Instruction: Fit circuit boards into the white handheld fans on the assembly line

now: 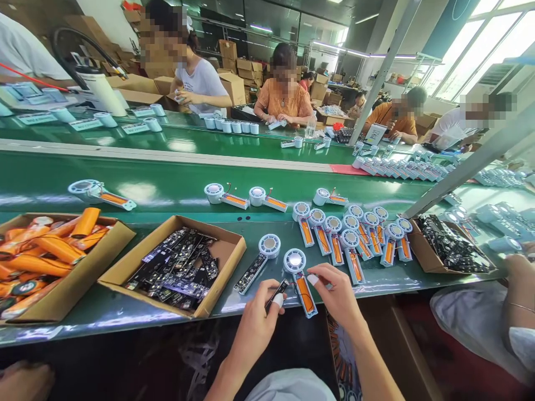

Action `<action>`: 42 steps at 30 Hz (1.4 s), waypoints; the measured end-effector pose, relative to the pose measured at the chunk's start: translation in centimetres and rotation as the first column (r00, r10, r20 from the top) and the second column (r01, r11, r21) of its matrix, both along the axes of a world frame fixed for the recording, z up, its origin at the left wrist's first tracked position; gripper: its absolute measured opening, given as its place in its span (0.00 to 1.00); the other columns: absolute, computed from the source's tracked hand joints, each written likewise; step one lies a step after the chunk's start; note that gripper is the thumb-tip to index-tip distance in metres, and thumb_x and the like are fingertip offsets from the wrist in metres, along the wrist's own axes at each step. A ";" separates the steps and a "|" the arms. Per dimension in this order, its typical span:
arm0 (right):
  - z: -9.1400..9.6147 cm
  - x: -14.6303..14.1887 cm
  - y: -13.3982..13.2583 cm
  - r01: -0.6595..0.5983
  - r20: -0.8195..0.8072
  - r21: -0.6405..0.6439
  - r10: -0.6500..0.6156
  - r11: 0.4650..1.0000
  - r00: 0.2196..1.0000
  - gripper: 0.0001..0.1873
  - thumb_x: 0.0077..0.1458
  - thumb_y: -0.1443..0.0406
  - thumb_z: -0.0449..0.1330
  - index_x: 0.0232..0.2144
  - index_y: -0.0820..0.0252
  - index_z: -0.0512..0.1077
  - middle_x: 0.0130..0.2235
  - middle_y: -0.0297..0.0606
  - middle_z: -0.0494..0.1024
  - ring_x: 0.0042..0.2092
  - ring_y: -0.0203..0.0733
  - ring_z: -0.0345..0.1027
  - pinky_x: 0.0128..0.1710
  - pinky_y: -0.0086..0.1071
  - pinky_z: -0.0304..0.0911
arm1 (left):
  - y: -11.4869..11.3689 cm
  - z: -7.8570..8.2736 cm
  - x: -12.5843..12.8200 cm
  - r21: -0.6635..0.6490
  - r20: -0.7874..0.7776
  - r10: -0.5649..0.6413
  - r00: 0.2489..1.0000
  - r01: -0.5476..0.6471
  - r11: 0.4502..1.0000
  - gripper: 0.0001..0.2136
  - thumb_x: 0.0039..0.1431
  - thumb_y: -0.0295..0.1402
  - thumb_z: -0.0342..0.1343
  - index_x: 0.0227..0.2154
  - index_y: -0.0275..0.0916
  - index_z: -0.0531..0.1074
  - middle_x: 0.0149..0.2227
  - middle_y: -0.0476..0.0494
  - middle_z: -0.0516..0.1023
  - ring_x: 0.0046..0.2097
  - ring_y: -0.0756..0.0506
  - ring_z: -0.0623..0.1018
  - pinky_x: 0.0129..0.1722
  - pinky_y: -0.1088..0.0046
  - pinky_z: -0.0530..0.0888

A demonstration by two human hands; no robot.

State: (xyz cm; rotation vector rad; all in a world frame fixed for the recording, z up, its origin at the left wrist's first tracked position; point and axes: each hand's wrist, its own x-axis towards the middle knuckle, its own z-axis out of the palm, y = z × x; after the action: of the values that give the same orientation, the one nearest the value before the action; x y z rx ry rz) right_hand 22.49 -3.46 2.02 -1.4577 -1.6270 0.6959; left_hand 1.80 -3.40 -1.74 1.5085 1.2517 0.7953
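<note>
My left hand (pixel 259 307) is closed around a narrow black circuit board (pixel 276 294), tilted upward. In front of me lies a light-blue handheld fan housing (pixel 295 260), its handle open and an orange battery (pixel 306 295) showing inside. My right hand (pixel 336 289) is at the right side of that handle, thumb and fingers pinched together; what is between them, if anything, is too small to make out. White covers sit on fingertips of both hands. Left of this housing rests another fan (pixel 270 245) with a black board (pixel 251 274) along its handle.
A cardboard box of circuit boards (pixel 239 245) stands left, beside a box of orange batteries (pixel 121 236). Several open fan housings (pixel 350 239) lie to the right, near another box of boards (pixel 422 262). Fans sit on the green belt (pixel 175 195). Co-workers (pixel 284 97) sit across.
</note>
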 end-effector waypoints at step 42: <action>-1.5 -1.8 1.0 -0.276 0.350 0.200 0.194 0.940 0.916 0.13 0.67 0.71 0.50 0.42 0.56 0.74 0.40 0.41 0.75 0.41 0.45 0.69 0.41 0.37 0.69 | 0.3 1.0 1.5 -0.019 0.081 0.027 0.996 -0.025 1.000 0.15 0.64 0.40 0.46 0.43 0.39 0.73 0.28 0.48 0.74 0.22 0.50 0.66 0.20 0.76 0.62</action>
State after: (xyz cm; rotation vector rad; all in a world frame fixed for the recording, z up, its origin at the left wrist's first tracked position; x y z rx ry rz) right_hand 20.64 -2.42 0.56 -1.2517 -2.0912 0.3738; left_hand 3.29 -3.06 -0.70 1.4343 1.2169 0.8523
